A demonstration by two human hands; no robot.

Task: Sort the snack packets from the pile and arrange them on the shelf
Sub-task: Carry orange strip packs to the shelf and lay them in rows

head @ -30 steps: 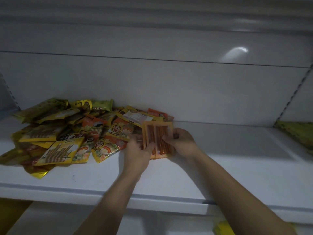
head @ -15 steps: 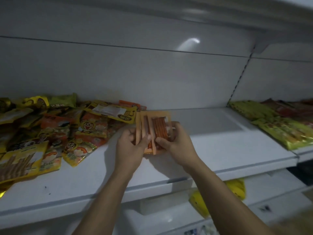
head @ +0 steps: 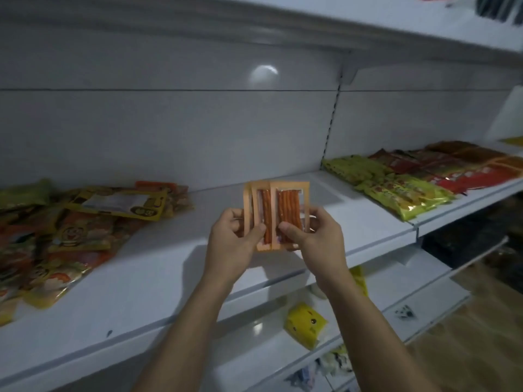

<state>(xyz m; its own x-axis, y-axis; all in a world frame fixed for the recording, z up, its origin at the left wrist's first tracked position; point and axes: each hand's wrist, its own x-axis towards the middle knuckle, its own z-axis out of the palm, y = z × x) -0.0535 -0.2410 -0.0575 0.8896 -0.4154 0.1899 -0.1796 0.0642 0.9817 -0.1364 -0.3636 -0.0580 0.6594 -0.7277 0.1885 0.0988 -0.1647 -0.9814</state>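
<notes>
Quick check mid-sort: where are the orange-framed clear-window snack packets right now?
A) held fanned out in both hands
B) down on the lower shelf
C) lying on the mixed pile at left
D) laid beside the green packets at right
A: the left hand and right hand both grip the fanned orange-framed clear-window snack packets in front of the bare middle of the white shelf, apart from the mixed pile and the green packets.

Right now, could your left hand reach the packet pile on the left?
Probably: only bare shelf lies between the left hand and the pile. But its fingers grip the orange packets, so it cannot take one yet.
</notes>
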